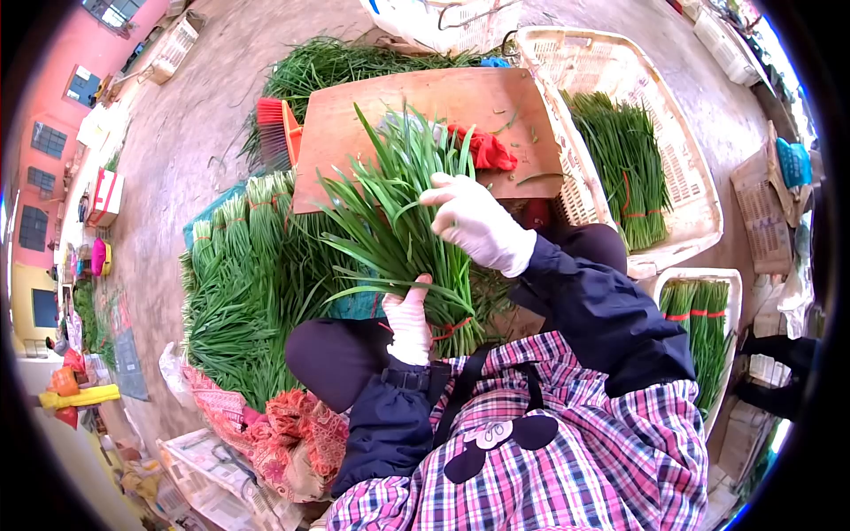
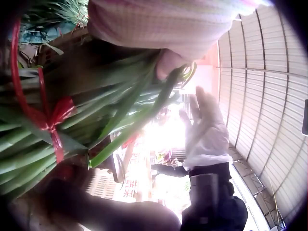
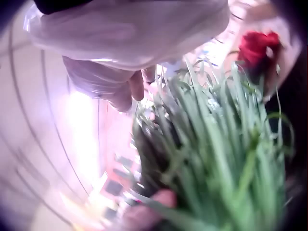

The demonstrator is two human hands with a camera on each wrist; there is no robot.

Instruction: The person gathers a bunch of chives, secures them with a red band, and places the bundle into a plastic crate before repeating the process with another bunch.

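A bundle of long green leaves (image 1: 412, 203), tied low down with a red band (image 1: 453, 328), stands over the person's lap. The left hand (image 1: 409, 323), in a pale glove with a bare thumb tip, grips it just above the band. In the left wrist view the red knot (image 2: 48, 122) shows beside the stems. Beside the leaf tops the right hand (image 1: 482, 223), in a white glove, is raised with its fingers loosely bent and holding nothing. The right wrist view shows that hand (image 3: 130, 43) above the leaves (image 3: 211, 144).
A wooden board (image 1: 354, 115) with a red cloth (image 1: 487, 149) lies ahead. Tied bundles (image 1: 257, 265) are piled at the left. White crates (image 1: 691, 177) with more bundles stand at the right, and a red brush (image 1: 282, 124) is by the board's left edge.
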